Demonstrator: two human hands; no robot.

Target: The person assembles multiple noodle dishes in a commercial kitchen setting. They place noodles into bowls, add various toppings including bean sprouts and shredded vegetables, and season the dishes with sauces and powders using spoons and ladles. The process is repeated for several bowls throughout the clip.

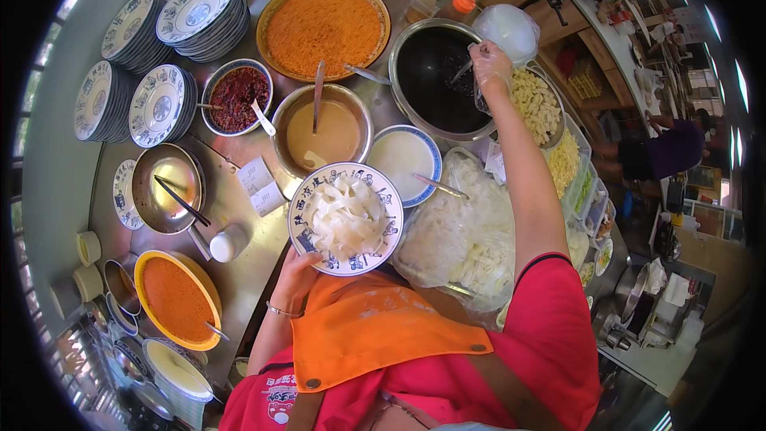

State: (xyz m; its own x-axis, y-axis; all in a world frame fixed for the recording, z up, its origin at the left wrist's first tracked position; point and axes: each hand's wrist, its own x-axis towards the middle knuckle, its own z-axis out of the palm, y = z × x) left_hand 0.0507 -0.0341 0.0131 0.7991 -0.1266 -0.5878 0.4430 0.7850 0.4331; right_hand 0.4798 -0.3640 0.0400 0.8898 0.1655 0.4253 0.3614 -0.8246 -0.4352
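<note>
My left hand (297,278) grips the near left rim of a white plate (388,244) with blue figures around its border. Wide pale noodles (348,217) are heaped on the plate. My right hand (490,65), in a clear plastic glove, reaches over a large steel bowl of dark liquid (431,80) at the far right. Its fingers are closed on the handle of a metal spoon (460,73), whose lower end is hidden in the liquid. Beside the plate are a steel bowl of tan sauce (323,136) and a blue-rimmed bowl of whitish liquid (399,156).
Plate stacks (195,12) stand far left. Orange sauce fills one basin (323,28) at the back and another (171,299) at left. Chili sauce (237,100) sits between. Bagged noodles (459,227) lie right of the plate, near cubed food (535,104). A person (674,148) stands beyond.
</note>
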